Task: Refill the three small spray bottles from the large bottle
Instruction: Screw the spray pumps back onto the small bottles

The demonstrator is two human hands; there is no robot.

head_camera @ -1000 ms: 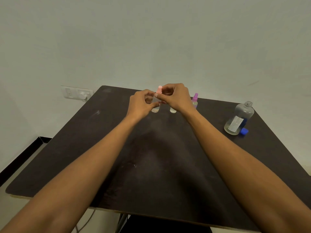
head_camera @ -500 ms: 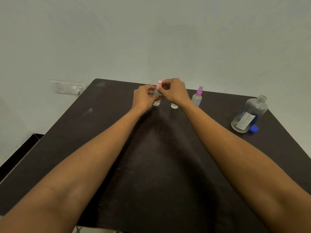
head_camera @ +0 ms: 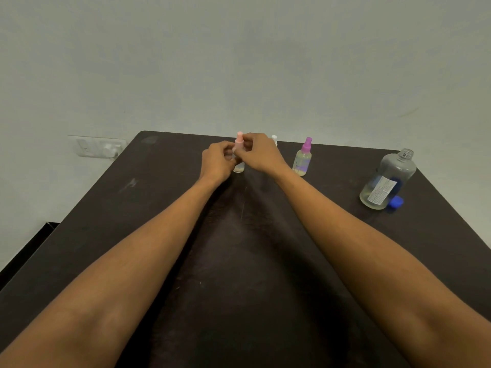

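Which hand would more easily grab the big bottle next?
Right, probably: the large bottle stands uncapped on the right, nearer the right hand. The left hand, farther off, holds the pink-topped spray bottle and can steady it.

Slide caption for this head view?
Left hand and right hand grip the pink-topped spray bottle on the dark table; purple-topped spray bottle and uncapped large bottle stand rightward.
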